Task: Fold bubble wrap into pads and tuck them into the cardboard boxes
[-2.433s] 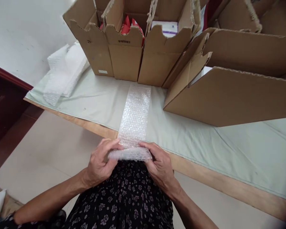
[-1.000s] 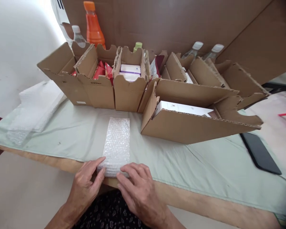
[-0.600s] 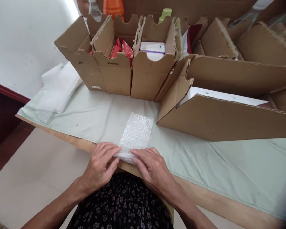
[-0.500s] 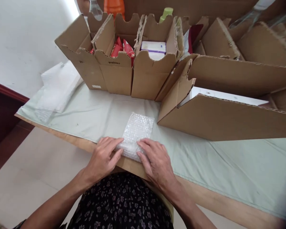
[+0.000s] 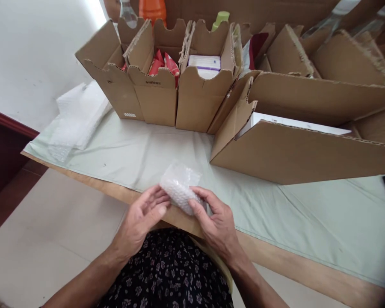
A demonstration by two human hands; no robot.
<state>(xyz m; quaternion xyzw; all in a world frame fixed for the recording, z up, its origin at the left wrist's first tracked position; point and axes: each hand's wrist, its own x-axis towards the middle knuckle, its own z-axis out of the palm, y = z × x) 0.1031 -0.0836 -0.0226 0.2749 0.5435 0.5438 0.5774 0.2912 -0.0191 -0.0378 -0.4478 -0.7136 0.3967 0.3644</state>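
I've got the right hand pinching folded bubble wrap over the surface — left hand just beside it, grip loosely parted.

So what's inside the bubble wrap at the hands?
Only layers of the bubble wrap show; whether they enclose anything can't be seen, as they cover the inside. The right hand also covers part of the right end.

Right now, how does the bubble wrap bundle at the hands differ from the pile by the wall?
The bundle is rolled or folded up, with a loose end; the pile lies in loose, flat sheets. The bundle looks smaller than the pile. The right hand holds the bundle; no hand touches the pile. Both are whitish bubble wrap.
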